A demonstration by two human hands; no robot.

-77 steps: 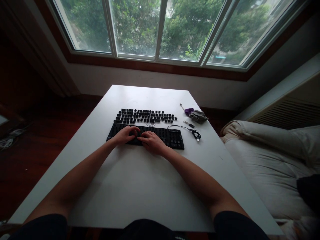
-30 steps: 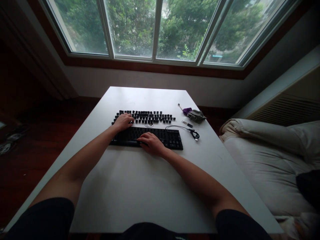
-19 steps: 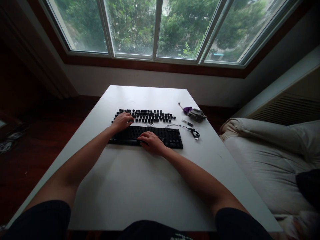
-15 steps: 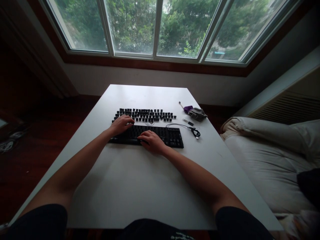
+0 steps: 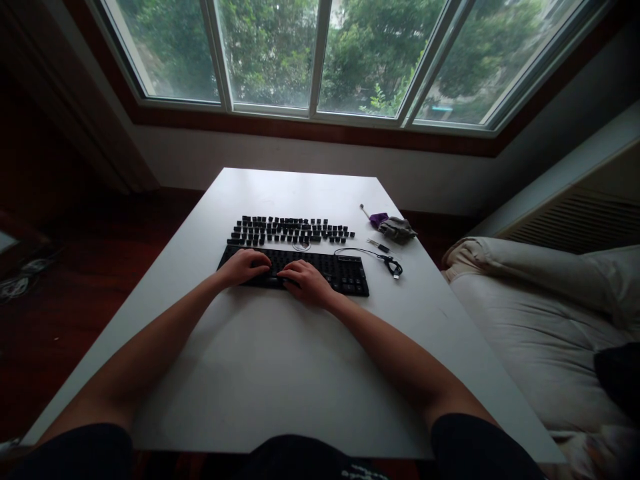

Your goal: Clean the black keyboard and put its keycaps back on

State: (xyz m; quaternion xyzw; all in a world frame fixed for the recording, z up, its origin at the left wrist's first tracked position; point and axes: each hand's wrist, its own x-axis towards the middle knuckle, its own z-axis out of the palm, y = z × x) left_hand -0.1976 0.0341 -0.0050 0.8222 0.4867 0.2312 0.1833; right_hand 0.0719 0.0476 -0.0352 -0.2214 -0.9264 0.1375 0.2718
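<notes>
A black keyboard [image 5: 345,274] lies across the middle of the white table [image 5: 280,373]. Just beyond it, several loose black keycaps [image 5: 290,229] are laid out in rows. My left hand [image 5: 244,265] is on the keyboard's left part with its fingers curled down and pinched together; what they hold is hidden. My right hand [image 5: 307,281] rests on the keyboard's middle, fingers lying over the keys and pointing toward the left hand. The two hands nearly touch.
A black cable [image 5: 386,261] coils at the keyboard's right end. Further back right lie a small tool [image 5: 379,245], a grey cloth [image 5: 398,231] and a purple-handled item [image 5: 376,218]. A small wire ring [image 5: 301,246] sits between keycaps and keyboard. A white sofa cushion [image 5: 540,320] borders the table's right side.
My left hand has drawn back from the loose keycaps onto the keyboard's left part, close to my right hand. The right hand has stayed on the keyboard.
</notes>
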